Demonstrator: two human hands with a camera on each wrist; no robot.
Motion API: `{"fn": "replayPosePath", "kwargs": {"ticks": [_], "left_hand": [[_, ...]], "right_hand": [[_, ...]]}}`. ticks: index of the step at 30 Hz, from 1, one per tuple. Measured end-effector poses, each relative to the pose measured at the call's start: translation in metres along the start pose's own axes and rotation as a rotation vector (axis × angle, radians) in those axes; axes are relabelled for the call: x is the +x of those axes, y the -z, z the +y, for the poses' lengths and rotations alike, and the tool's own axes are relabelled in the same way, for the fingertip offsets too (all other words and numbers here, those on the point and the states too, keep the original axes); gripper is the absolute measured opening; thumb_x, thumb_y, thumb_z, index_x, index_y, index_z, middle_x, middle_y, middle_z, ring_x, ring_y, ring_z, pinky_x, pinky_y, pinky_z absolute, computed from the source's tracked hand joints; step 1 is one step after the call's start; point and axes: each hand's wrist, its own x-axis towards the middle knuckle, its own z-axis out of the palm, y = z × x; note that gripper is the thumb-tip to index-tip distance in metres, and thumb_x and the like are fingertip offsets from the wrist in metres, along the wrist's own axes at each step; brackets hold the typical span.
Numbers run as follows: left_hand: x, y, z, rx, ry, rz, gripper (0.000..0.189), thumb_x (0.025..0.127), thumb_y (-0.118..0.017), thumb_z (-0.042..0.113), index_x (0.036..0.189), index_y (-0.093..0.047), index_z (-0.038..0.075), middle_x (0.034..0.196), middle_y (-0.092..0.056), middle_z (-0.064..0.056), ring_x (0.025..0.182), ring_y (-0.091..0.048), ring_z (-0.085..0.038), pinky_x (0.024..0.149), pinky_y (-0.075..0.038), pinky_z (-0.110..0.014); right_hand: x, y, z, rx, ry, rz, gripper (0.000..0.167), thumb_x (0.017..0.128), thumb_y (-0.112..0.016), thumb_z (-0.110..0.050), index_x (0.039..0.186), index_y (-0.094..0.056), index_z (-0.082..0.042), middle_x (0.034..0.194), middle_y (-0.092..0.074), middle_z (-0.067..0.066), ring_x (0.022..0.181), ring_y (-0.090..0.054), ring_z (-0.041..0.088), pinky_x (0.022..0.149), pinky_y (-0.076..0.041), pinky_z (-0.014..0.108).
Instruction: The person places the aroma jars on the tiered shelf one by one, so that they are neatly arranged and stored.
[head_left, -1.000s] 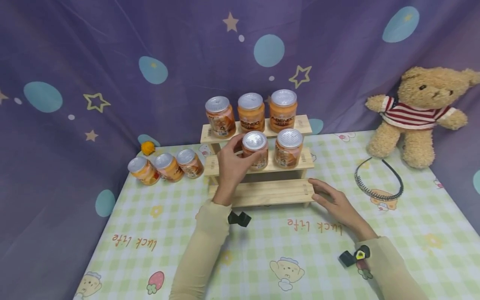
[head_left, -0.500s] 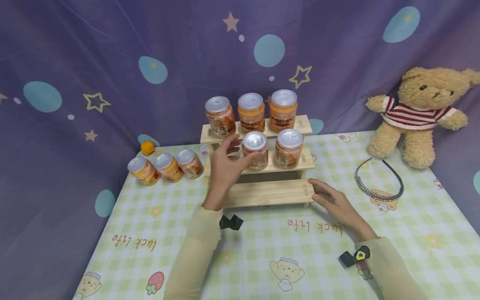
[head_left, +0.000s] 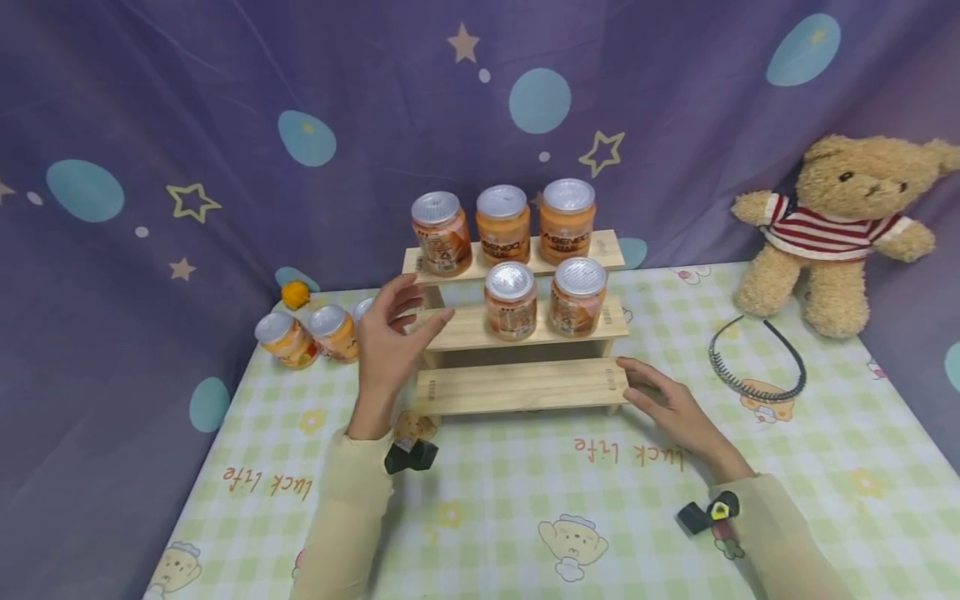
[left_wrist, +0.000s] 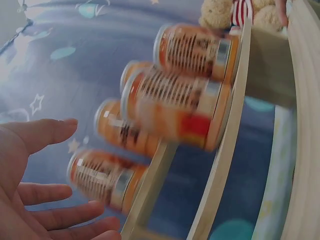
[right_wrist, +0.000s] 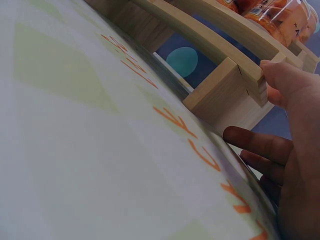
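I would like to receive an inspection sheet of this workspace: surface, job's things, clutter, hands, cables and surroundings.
Surface: green-and-white checked cloth with printed bears, flowers and lettering.
Job's things: three-tier wooden stand; three jars on its top tier, two jars on its middle tier; three more jars at the cloth's far left, one partly hidden.
Clutter: black headband, small orange ball, teddy bear in a striped shirt.
Hands: left hand holds nothing, left of the middle-tier jars; right hand touches the bottom tier's right end.
Cables: nothing seen.
Surroundings: purple curtain patterned with stars and blue ovals.
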Motion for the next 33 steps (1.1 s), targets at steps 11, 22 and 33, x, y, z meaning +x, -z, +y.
{"fn": "replayPosePath", "kwargs": {"ticks": [11,22,33], "left_hand": [[-0.001,0.061,-0.029,0.098,0.07,0.141,0.057,0.081,-0.084,0.015,0.134,-0.063,0.01,0.123,-0.071,-0.016,0.102,-0.067,-0.011,0.085,-0.053,-0.013],[0.008,0.11,-0.061,0.192,0.141,0.287,0.053,0.079,-0.085,0.018,0.129,-0.067,0.014,0.114,-0.073,-0.01,0.09,-0.067,0.002,0.08,-0.053,-0.008],[0.022,0.15,-0.089,0.234,0.279,0.401,0.054,0.078,-0.086,0.023,0.129,-0.067,0.019,0.109,-0.071,0.005,0.087,-0.061,0.007,0.082,-0.049,-0.012]], "right_hand": [[0.0,0.0,-0.001,-0.012,-0.015,0.003,0.049,0.104,-0.055,-0.023,0.151,-0.044,-0.029,0.138,-0.063,0.008,0.119,-0.052,-0.014,0.101,-0.037,0.006],[0.0,0.0,-0.002,0.002,-0.026,0.003,0.049,0.104,-0.055,-0.024,0.151,-0.043,-0.03,0.138,-0.063,0.008,0.119,-0.051,-0.015,0.102,-0.035,0.005],[0.0,0.0,-0.001,-0.002,-0.016,0.002,0.049,0.104,-0.055,-0.023,0.151,-0.044,-0.03,0.138,-0.063,0.008,0.119,-0.052,-0.014,0.101,-0.037,0.006]]}}
